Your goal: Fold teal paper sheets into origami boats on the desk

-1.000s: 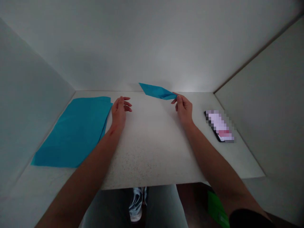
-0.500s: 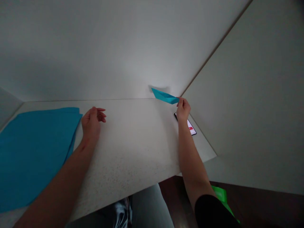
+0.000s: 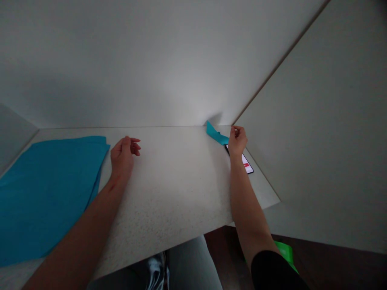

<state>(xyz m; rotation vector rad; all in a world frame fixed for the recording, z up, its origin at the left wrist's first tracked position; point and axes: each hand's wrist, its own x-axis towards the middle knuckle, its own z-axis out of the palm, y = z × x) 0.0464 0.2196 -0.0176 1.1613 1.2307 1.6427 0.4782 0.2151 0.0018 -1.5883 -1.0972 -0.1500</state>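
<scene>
A small blue folded-paper boat (image 3: 215, 134) rests at the back right of the white table, close to the wall. Its right end is hidden behind my right hand (image 3: 237, 141), whose loosely bent fingertips are above the boat and no longer pinch it. Under that wrist lies a phone (image 3: 248, 166) with a lit screen, partly covered. My left hand (image 3: 122, 155) hovers over the table with relaxed, parted fingers and nothing in them. Just left of it is a stack of blue cloth-like or paper sheets (image 3: 51, 193), partly covered by my left forearm.
White walls (image 3: 151, 72) close off the table (image 3: 169, 173) at the back, and a white panel (image 3: 317, 141) stands along its right side. Below the front edge are my legs (image 3: 193, 266) and a bright green object (image 3: 284, 251) on the dark floor.
The paper boat has come down and slightly right onto the table, and my right hand has let go of its end. My left hand keeps the same pose.
</scene>
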